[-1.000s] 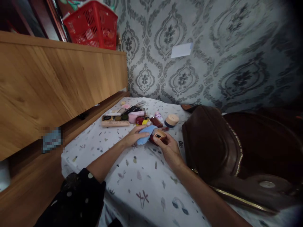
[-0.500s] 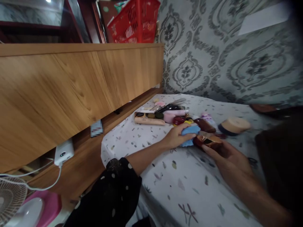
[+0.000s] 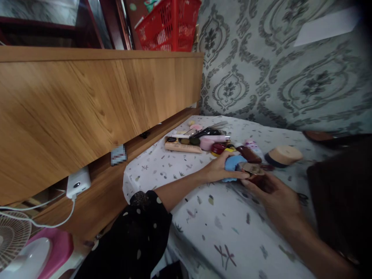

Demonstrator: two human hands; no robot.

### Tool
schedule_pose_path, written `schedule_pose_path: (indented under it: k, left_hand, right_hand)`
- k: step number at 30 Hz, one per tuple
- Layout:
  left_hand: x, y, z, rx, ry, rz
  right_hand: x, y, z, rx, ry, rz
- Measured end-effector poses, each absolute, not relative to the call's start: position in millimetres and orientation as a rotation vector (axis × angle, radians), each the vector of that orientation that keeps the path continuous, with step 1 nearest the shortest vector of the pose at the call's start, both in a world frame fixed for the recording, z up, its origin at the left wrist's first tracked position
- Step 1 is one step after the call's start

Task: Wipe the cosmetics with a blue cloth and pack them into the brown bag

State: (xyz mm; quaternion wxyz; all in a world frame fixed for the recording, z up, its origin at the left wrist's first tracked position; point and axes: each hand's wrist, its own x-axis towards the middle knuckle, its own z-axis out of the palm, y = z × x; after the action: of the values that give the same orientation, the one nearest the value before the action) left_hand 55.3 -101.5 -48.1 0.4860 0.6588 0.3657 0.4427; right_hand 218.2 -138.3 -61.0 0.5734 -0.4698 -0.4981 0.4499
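Has turned shiny cosmetic case (image 3: 253,169), grasped in right hand (image 3: 281,198), apparently presenting another face to blue cloth (image 3: 232,163) gripped in left hand (image 3: 215,169)

Patterned wall (image 3: 255,73) beside wooden cabinet (image 3: 99,112)

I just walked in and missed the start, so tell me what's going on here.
A person's left grip holds a blue cloth beside what looks like a small cosmetic compact, which the right grip holds. Both are over a white printed sheet. Just beyond them lies a cluster of cosmetics, with a tan tube at the near left and a beige-topped round container at the right.
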Motion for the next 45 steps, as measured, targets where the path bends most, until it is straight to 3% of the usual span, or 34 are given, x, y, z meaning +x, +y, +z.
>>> schedule_pose_path:
  k: [15,32,41,45]
  left_hand:
    - [57,-105,-41,1.388,0.768,1.112]
    - [66,-113,-42,1.478,0.887,1.124]
    - [67,-111,-42,1.479,0.982,1.127]
    - [67,-108,-45,1.5,0.999,1.139]
  right_hand:
    - [216,-143,-59,-1.067,-1.02,1.161]
    - [225,-139,-66,-1.114,-1.219,0.804]
    - [222,-137,-75,-0.918,-1.284,0.953]
    - [224,-133,-80,-0.961,-1.318,0.868]
